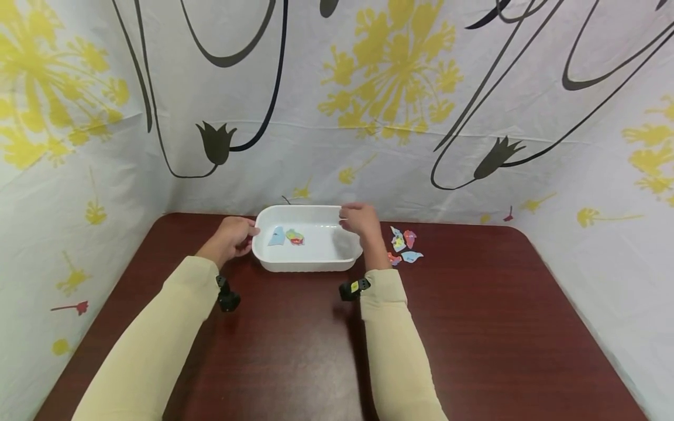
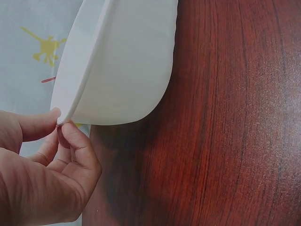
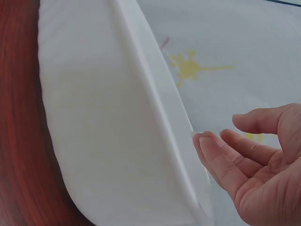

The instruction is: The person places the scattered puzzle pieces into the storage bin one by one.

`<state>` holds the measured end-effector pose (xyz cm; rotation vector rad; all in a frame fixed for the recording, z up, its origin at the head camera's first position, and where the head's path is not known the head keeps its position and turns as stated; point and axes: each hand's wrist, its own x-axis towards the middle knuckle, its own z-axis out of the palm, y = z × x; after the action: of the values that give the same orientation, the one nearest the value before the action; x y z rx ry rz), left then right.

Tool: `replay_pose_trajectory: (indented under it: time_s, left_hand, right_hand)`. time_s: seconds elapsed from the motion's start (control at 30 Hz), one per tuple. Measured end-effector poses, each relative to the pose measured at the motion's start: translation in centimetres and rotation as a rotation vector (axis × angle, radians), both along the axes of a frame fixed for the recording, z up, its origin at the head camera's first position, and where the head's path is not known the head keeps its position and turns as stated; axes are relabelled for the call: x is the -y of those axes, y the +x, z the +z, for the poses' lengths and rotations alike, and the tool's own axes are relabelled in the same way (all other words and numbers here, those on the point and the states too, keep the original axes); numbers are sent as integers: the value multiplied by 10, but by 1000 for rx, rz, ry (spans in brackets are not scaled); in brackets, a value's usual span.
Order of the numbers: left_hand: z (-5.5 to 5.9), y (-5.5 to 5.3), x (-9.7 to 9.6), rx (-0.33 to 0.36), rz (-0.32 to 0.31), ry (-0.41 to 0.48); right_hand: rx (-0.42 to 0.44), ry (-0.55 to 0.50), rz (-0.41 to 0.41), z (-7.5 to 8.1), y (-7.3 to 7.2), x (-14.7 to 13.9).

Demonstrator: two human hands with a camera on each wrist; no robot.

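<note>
My left hand (image 1: pixel 234 237) pinches the left end of a white plastic tub (image 1: pixel 305 266), its thumb on top of the rim and fingers beneath, as the left wrist view shows. Two small flat pieces lie in the tub: a light blue one (image 1: pixel 276 236) and a green, yellow and red one (image 1: pixel 295 237). Over the tub's far right corner is my right hand (image 1: pixel 361 220). In the right wrist view its fingers (image 3: pixel 221 162) are loosely bent, thumb apart from them, with nothing between; the fingertips are right at the tub's rim.
Right of the tub, several colourful flat pieces lie on the dark red-brown table (image 1: pixel 474 327), among them a light blue one (image 1: pixel 412 256) and a red one (image 1: pixel 409 238). A white cloth (image 1: pixel 295 164) with yellow and grey flower patterns hangs behind the table and at both sides.
</note>
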<state>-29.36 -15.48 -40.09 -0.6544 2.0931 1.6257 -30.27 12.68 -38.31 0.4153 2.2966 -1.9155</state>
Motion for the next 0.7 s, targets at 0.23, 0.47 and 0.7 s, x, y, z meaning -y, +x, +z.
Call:
replay_pose_trajectory:
  time_s: [0.23,0.47,0.7]
  left_hand:
    - [0,0,0,3,6,1]
    - [0,-1,-1,-9,3,-3]
    - [-3,-1,-2,-6,13,0]
  right_hand:
    - [11,-25,-61,1,3,-24]
    - [-34,-62,-77,1,9,-50]
    - [-26,-78,-80,6,28,-68]
